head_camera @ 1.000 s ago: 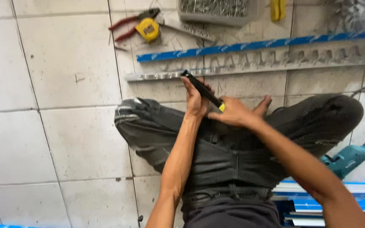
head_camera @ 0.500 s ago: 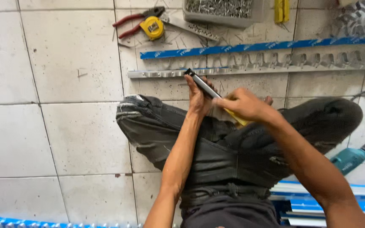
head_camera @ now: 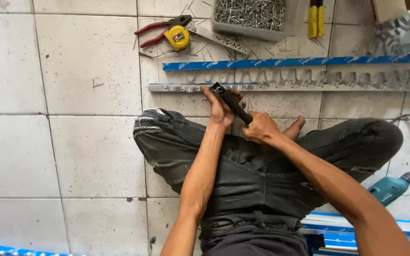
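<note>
- Head view, centre frame: slim black metal hand tool (head_camera: 232, 103) is gripped by right hand (head_camera: 261, 129), steadied by left hand (head_camera: 220, 108).
- Tool tip is set at notched silver metal strip (head_camera: 281, 87).
- Risk: slip off strip edge if tilted; left fingers could be nicked.

Black hand tool (head_camera: 231, 103), long and thin, tilted, near middle of frame, a bit above center. Round metal tip at upper left end, touching silver metal rail (head_camera: 281, 87). Yellow bit at lower right end.

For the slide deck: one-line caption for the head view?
Seated cross-legged on tiled floor, left hand and right hand hold a black riveter against a notched metal strip.
</note>
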